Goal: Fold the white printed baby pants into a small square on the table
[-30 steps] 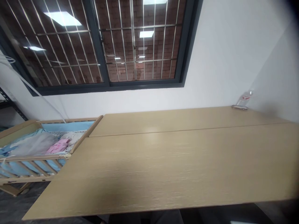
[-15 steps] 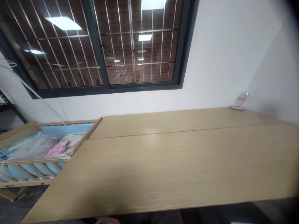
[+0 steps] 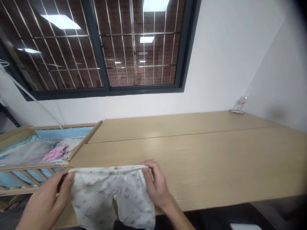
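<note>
Small white pants [image 3: 96, 195] with a faint coloured print hang stretched between my two hands, over the near edge of the wooden table [image 3: 203, 159]. My left hand [image 3: 51, 195] pinches the left end of the waistband between thumb and fingers. The right end of the waistband is pinched by my right hand [image 3: 155, 183]. Both legs of the pants hang downward, with a narrow gap between them, and their lower ends reach the bottom of the view.
At the left stands a wooden crib [image 3: 96, 132] with blue lining, holding a pink cloth [image 3: 54, 153] and white netting. A clear bottle [image 3: 241, 103] sits at the table's back right corner, near a flat item. Behind is a barred window [image 3: 141, 91].
Both hands have come into view from below, holding the white pants by the waistband. The view has shifted slightly, so the room appears a little further left.
</note>
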A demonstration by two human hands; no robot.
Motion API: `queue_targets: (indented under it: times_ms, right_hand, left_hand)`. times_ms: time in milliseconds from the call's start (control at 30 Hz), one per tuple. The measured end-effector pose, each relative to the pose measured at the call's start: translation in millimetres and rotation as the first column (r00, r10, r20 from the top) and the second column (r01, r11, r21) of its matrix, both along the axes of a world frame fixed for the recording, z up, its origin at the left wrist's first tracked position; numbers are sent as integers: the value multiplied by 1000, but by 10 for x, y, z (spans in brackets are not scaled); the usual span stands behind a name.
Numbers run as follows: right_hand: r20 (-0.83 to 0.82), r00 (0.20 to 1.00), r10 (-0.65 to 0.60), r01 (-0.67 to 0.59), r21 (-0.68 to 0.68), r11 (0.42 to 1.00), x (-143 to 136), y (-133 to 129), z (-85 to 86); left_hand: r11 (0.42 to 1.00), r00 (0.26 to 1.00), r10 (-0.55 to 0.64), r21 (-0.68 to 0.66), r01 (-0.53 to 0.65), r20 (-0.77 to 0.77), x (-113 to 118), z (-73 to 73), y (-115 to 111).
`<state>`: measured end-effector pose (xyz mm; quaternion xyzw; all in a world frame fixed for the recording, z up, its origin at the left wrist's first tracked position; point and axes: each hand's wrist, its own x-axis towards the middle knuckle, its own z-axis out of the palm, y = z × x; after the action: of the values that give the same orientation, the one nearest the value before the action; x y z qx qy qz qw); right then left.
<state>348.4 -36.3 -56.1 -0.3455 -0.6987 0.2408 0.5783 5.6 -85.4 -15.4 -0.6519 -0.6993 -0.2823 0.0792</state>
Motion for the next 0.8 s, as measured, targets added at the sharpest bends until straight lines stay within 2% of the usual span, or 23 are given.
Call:
queue_targets:
  times_ms: [100, 200, 300, 433, 533, 600, 700, 800]
  right_hand:
    - [46, 992, -115, 111, 82, 990, 249, 319, 138]
    - [167, 972, -162, 152, 73, 986, 493, 676, 167]
    - [296, 943, -151, 159, -2, 987, 679, 1054, 38]
    - [419, 899, -127, 203, -141, 969, 782, 1471, -361]
    - [494, 864, -99, 228, -209, 951, 790, 1619, -633]
    - [525, 844, -107, 250, -209, 945, 787, 1625, -704]
    - [595, 793, -130, 258, -135, 957, 766, 1525, -646]
    - [736, 673, -71, 192, -81, 978, 712, 1380, -543]
  left_hand:
    - [998, 998, -39, 54, 37, 50, 413, 69, 447]
    - [992, 994, -109, -55, 110, 24, 786, 43, 912]
    - [965, 983, -152, -231, 125, -101, 990, -168, 1327]
    - [932, 970, -163, -350, 91, -182, 1118, -571, 1688]
    - [927, 964, -171, -364, 88, -205, 1199, -776, 1775]
    - [933, 961, -164, -351, 77, -224, 1252, -851, 1750]
    - [936, 949, -204, -333, 117, -239, 1333, -938, 1625]
    - [917, 922, -307, -333, 220, -236, 1408, -1073, 1478]
